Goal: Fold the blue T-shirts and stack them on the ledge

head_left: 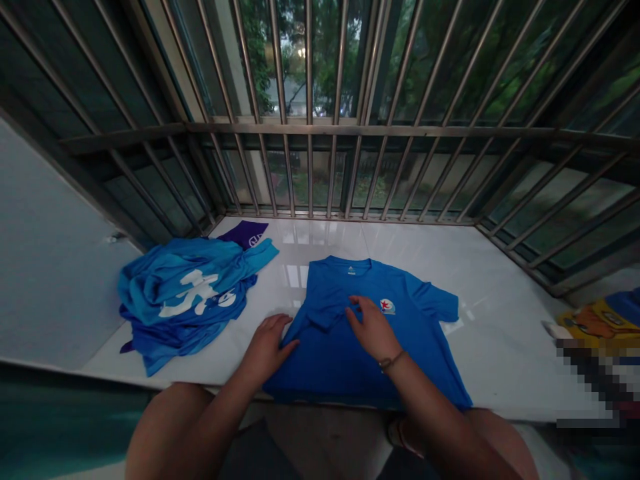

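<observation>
A blue T-shirt (345, 367) lies spread on the white ledge, its collar away from me and a small round emblem with a red star on the chest. The sleeve on the left is folded inward across the front, while the right one sticks out flat. My left hand (273, 347) is at the shirt's left edge, with thumb and fingers apart. Over the chest, my right hand (373, 327) has its curved fingers slightly apart at the end of the folded sleeve; nothing shows gripped in them.
A heap of blue shirts (195, 287) with white prints sits to the left, with a purple cloth (245, 233) behind it. Metal window bars (310, 173) rise along the far edge of the white ledge (505, 333). A yellow and blue printed item (605, 323) is at far right.
</observation>
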A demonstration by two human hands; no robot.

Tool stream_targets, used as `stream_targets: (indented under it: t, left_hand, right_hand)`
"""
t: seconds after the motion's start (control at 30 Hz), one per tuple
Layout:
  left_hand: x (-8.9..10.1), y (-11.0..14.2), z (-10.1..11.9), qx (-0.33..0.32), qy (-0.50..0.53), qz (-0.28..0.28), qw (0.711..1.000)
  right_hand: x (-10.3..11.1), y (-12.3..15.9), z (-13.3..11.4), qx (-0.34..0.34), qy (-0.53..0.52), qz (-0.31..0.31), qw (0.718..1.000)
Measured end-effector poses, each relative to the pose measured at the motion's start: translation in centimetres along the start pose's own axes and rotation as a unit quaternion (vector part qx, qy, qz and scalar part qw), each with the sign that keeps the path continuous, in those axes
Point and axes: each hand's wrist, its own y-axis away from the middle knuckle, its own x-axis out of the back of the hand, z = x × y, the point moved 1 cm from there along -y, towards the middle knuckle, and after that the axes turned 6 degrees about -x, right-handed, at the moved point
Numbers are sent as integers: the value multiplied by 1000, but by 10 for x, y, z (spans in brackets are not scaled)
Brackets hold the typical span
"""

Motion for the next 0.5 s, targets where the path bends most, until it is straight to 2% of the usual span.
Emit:
stream_targets:
  t: [0.17,0.27,0.4,0.5]
  left_hand:
    - [1,-20,30,-9,-75,-37,996]
    - [6,-30,37,-4,-112,-79,991]
    - [12,-29,27,34,-71,-121,989]
    - [16,-24,11,91,7,-108,990]
  right_hand:
    - [-12,-92,-44,10,81,-44,996]
    - [-26,-134,-59,-9,119,-74,990]
    - [-41,-167,-69,-27,148,-111,982]
    - [-49,-181,-75,-20,144,-134,980]
